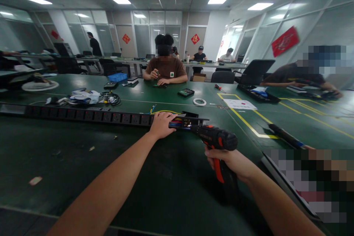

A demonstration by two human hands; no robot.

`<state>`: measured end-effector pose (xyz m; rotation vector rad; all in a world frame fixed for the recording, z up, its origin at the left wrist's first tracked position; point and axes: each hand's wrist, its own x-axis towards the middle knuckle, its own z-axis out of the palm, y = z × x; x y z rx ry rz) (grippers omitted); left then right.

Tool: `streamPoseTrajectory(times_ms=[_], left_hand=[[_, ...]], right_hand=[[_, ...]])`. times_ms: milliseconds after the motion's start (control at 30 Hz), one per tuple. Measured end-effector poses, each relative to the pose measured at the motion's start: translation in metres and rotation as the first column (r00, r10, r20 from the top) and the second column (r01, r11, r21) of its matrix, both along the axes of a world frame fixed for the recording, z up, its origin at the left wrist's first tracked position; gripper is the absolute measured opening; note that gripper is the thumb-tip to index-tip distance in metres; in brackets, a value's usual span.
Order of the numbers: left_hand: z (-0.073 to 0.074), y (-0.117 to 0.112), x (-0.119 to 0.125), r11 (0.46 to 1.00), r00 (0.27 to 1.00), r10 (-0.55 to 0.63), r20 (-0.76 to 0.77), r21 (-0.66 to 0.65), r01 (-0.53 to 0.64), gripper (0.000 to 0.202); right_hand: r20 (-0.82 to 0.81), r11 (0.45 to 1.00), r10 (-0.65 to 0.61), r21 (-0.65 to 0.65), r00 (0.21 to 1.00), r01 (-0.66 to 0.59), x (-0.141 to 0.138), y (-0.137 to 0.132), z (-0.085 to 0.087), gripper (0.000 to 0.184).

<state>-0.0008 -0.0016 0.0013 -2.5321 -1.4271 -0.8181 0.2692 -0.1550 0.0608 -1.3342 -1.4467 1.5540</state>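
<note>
A long black power strip (83,115) lay flat across the green tabletop (69,162), running in from the left edge to about the middle, parallel to the near edge. Its right end stood open, with a bundle of coloured wires (181,122) showing inside the housing.

The left hand (162,125) rested palm-down on that open end, fingers curled over the top of the casing and pressing it to the tabletop. The right hand (231,162) was clenched around the grip of a black and orange power driver (218,140), whose nose pointed left and met the open end of the strip just beside the left hand's fingertips.

The strip looked stiff and fairly heavy for its width, a rigid casing that would not bend but could swing about on the smooth mat if pushed at one end only. Holding it down close to the working end, as the left hand did, seemed the soundest place. The exposed wires looked soft and easy to pinch, so fingers were best kept on the casing and not on them. The driver appeared top-heavy, with its weight in the body above the handle; a full fist on the grip suited it.

Farther toward the far edge lay a small white tape roll (199,101), a tangle of cables (88,97) and a screwdriver (219,88). A seated person (166,68) worked at the far edge, hands apart from these.
</note>
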Motion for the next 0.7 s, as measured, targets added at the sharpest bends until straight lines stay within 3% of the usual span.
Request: streamPoseTrajectory(times_ms=[700], left_hand=[[0.0001, -0.0007, 0.0003, 1.0, 1.0, -0.006, -0.002, -0.009, 0.006, 0.068]], right_hand=[[0.019, 1.0, 0.013, 0.016, 1.0, -0.013, 0.0009, 0.0002, -0.0009, 0.021]])
